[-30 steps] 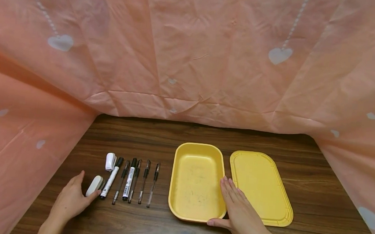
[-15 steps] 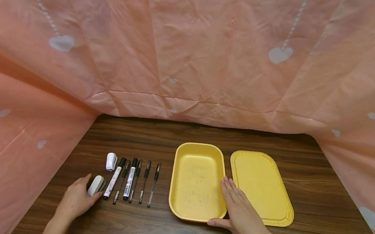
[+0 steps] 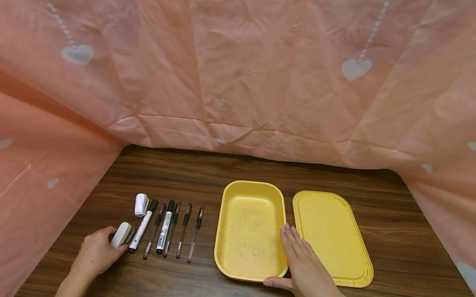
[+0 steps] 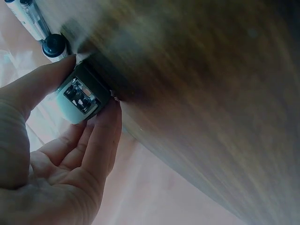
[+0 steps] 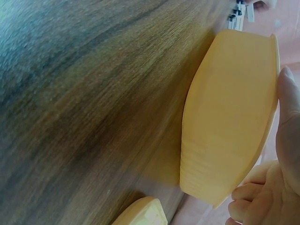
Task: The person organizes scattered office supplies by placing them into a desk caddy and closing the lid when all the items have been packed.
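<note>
Stapler (image 3: 120, 235) in pinch of left grip (image 3: 96, 252)

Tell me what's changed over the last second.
The left hand moved slightly rightward, closed its gap and now grips the small, rounded white-and-grey stapler. The right hand stays against the open, rectangular yellow plastic box; the flat yellow plastic lid stayed put too.

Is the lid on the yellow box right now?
No; the lid lies on the table, to the right of the open yellow box.
</note>
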`<state>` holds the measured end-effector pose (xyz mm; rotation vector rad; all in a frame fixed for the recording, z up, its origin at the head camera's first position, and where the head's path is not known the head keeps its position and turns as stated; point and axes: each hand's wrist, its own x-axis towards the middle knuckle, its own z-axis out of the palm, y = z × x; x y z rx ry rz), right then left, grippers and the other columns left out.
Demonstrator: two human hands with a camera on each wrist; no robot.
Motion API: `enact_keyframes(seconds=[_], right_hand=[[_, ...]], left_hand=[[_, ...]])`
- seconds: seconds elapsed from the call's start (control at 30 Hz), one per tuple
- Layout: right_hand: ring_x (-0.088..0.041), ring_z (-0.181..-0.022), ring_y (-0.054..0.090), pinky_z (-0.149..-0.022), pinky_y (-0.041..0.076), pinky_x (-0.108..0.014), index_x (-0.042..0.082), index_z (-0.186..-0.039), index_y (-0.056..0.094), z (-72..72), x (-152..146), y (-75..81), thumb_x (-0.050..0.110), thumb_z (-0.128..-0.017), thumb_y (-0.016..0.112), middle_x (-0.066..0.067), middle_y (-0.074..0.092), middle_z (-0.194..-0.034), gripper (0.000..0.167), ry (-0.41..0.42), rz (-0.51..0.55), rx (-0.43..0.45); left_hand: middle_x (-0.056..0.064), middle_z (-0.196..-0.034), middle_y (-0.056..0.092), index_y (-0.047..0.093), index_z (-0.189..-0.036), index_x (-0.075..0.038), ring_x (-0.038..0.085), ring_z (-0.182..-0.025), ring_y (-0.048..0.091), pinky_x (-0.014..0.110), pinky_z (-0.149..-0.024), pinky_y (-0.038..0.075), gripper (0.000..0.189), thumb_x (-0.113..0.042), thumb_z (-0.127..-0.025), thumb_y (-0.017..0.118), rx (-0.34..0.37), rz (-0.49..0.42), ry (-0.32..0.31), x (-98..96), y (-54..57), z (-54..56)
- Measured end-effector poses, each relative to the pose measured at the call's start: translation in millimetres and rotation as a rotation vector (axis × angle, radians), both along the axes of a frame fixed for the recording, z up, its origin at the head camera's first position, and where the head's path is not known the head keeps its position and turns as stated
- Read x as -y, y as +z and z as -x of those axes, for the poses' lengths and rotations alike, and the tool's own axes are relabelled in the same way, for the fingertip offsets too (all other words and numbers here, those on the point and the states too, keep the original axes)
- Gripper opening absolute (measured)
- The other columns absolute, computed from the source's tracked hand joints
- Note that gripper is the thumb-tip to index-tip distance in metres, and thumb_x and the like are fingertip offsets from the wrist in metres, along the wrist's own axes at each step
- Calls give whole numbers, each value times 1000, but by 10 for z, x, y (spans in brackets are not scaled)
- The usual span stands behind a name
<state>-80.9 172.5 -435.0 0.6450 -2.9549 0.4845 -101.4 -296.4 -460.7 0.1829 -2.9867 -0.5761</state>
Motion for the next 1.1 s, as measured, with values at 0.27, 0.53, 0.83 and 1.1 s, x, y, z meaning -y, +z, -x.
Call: enact_keyframes(seconds=[0.27, 0.53, 0.83, 1.1], right_hand=[[-35, -145, 30, -112, 30, -53, -5, -147, 32, -6, -9, 2, 62, -74, 68, -20, 28, -157, 105, -3, -3, -4], [-34, -145, 30, -112, 31, -53, -4, -148, 32, -11, 5, 25, 70, -76, 61, -21, 29, -156, 107, -14, -5, 14], [-34, -145, 30, -113, 31, -52, -4, -146, 34, -9, 18, 13, 69, -75, 63, -21, 31, -155, 106, -22, -3, 17], [-34, -143, 33, -112, 34, -52, -5, -145, 37, -12, 17, 3, 69, -75, 64, -22, 34, -153, 106, -18, -8, -12]], left_hand=[[29, -88, 68, 63, -102, 11, 36, -73, 66, 46, -59, 52, 43, -15, -72, 79, 6, -25, 15, 21, 11, 7], [27, -89, 68, 64, -100, 9, 35, -72, 66, 47, -59, 51, 39, -15, -73, 79, -85, -27, -4, -13, 58, 22], [25, -88, 69, 65, -97, 8, 35, -73, 66, 48, -61, 51, 38, -13, -70, 81, -201, -31, -35, -171, 170, 119], [22, -89, 68, 64, -102, 7, 24, -68, 62, 36, -55, 49, 38, -15, -75, 80, -221, -62, -79, -425, 443, 274]])
